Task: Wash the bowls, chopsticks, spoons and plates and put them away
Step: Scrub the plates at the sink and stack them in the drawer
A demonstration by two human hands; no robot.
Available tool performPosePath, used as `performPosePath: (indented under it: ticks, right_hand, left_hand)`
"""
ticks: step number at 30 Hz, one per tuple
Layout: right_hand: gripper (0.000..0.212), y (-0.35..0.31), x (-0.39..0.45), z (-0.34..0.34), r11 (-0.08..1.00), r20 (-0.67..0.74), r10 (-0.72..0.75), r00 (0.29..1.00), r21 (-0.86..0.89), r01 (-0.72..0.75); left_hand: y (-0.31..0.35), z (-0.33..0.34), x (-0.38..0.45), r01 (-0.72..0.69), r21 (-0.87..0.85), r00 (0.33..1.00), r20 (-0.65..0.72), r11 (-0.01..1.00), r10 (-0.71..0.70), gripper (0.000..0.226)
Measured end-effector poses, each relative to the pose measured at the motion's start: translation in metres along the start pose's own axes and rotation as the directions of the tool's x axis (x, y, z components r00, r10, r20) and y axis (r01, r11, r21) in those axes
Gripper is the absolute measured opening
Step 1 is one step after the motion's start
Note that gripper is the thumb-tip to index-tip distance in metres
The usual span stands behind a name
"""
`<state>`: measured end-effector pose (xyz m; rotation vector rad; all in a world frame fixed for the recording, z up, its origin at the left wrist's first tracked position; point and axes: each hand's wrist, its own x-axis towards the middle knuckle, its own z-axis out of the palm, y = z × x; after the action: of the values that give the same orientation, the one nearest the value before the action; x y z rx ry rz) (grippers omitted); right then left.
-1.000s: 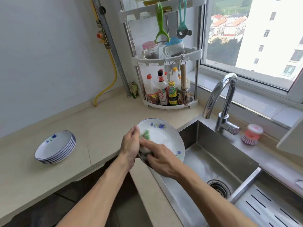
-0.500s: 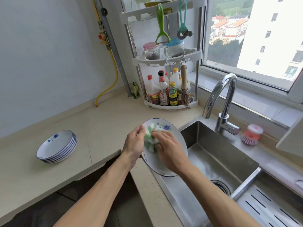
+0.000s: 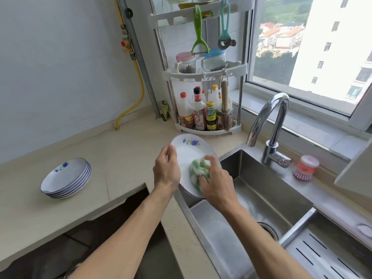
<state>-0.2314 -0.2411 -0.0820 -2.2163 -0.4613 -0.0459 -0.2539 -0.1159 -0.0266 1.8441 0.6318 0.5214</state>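
Observation:
A white plate (image 3: 188, 152) with a blue flower pattern is tilted over the left edge of the steel sink (image 3: 259, 200). My left hand (image 3: 166, 170) grips the plate's left rim, thumb on its face. My right hand (image 3: 216, 183) holds a soapy green and white sponge (image 3: 198, 171) against the lower right part of the plate. A stack of several matching plates (image 3: 66, 178) sits on the counter at the left.
A curved chrome faucet (image 3: 269, 125) stands behind the sink, with a pink dish brush (image 3: 305, 168) to its right. A white corner rack (image 3: 207, 97) holds bottles and jars. A slotted drain tray (image 3: 326, 252) lies at the lower right. The beige counter (image 3: 112, 158) runs left.
My right hand has moved the sponge from the plate's upper left to its lower right. The plate has tipped so that its face and flower pattern show more.

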Motion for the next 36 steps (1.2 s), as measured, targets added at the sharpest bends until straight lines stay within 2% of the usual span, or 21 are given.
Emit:
performPosePath:
  ticks: [2, 4, 6, 9, 11, 13, 15, 17, 20, 22, 24, 26, 28, 30, 31, 34, 36]
  right_hand:
    - [0.041, -0.024, -0.005, 0.006, 0.975, 0.002, -0.077, 0.997, 0.207, 0.075]
    - [0.045, -0.028, -0.013, 0.011, 0.945, 0.076, -0.232, 0.970, 0.255, 0.206]
    - [0.047, -0.008, -0.008, 0.004, 0.959, 0.127, -0.258, 0.958, 0.153, 0.238]
    - [0.042, 0.024, 0.005, -0.010, 0.987, 0.134, -0.118, 0.984, -0.096, 0.131]
    - [0.054, 0.011, 0.002, -0.011, 0.995, 0.156, -0.053, 0.986, -0.075, 0.065]
    - [0.076, -0.017, -0.015, -0.005, 0.991, 0.202, -0.132, 0.971, 0.027, 0.129]
    - [0.078, -0.024, -0.029, 0.004, 0.965, 0.244, -0.254, 0.936, 0.006, 0.260]
    - [0.078, -0.002, -0.028, 0.005, 0.921, 0.217, -0.322, 0.922, -0.154, 0.358]
    - [0.088, 0.025, -0.014, -0.004, 0.873, 0.199, -0.223, 0.954, -0.395, 0.287]
    - [0.095, 0.014, -0.015, 0.001, 0.909, 0.192, -0.176, 0.966, -0.346, 0.234]
    - [0.095, -0.004, -0.024, 0.011, 0.944, 0.182, -0.214, 0.960, -0.215, 0.251]
    - [0.089, -0.002, -0.030, 0.016, 0.934, 0.193, -0.277, 0.942, -0.176, 0.310]
    - [0.087, 0.023, -0.025, 0.009, 0.913, 0.176, -0.274, 0.946, -0.261, 0.313]
    - [0.088, 0.044, -0.019, 0.000, 0.893, 0.152, -0.187, 0.971, -0.386, 0.232]
    - [0.089, 0.044, -0.019, -0.001, 0.901, 0.139, -0.146, 0.979, -0.389, 0.190]
    - [0.088, 0.014, -0.029, 0.009, 0.971, 0.128, -0.143, 0.981, -0.173, 0.164]
    - [0.083, 0.005, -0.038, 0.014, 0.970, 0.155, -0.219, 0.963, -0.070, 0.232]
  left_hand:
    - [0.002, 0.006, -0.004, -0.007, 0.030, 0.999, -0.045, 1.000, 0.008, 0.035]
    - [-0.001, 0.006, 0.002, 0.023, -0.007, 0.999, -0.042, 1.000, -0.023, 0.036]
    - [0.000, -0.002, 0.010, 0.034, -0.048, 0.999, -0.023, 0.998, -0.036, 0.037]
    - [0.002, -0.008, 0.015, 0.024, -0.043, 1.000, -0.019, 0.999, -0.025, 0.040]
    - [0.007, -0.004, 0.013, 0.000, -0.023, 0.999, -0.051, 1.000, -0.001, 0.038]
    - [0.011, 0.002, 0.013, -0.014, -0.015, 0.996, -0.088, 1.000, 0.013, 0.034]
    - [0.011, 0.003, 0.013, -0.012, -0.022, 0.995, -0.100, 1.000, 0.010, 0.034]
    - [0.006, -0.004, 0.013, 0.015, -0.043, 0.998, -0.068, 0.999, -0.018, 0.038]
    - [-0.003, -0.011, 0.014, 0.066, -0.085, 0.997, -0.040, 0.994, -0.070, 0.042]
    - [-0.004, -0.006, 0.014, 0.081, -0.111, 0.993, -0.073, 0.991, -0.089, 0.039]
    - [-0.002, 0.001, 0.012, 0.065, -0.099, 0.991, -0.111, 0.993, -0.076, 0.035]
    - [0.004, 0.003, 0.010, 0.018, -0.041, 0.996, -0.089, 0.999, -0.021, 0.035]
    - [0.006, -0.001, 0.010, -0.040, 0.006, 0.999, -0.006, 0.999, 0.040, 0.038]
    - [0.006, -0.003, 0.009, -0.067, 0.035, 0.997, 0.051, 0.997, 0.066, 0.042]
    - [0.005, 0.000, 0.008, -0.072, 0.043, 0.996, 0.051, 0.997, 0.070, 0.042]
    - [0.009, 0.013, 0.003, -0.035, 0.083, 0.998, -0.052, 0.996, 0.040, 0.042]
    - [0.009, 0.016, 0.003, -0.006, 0.101, 0.997, -0.074, 0.995, 0.013, 0.044]
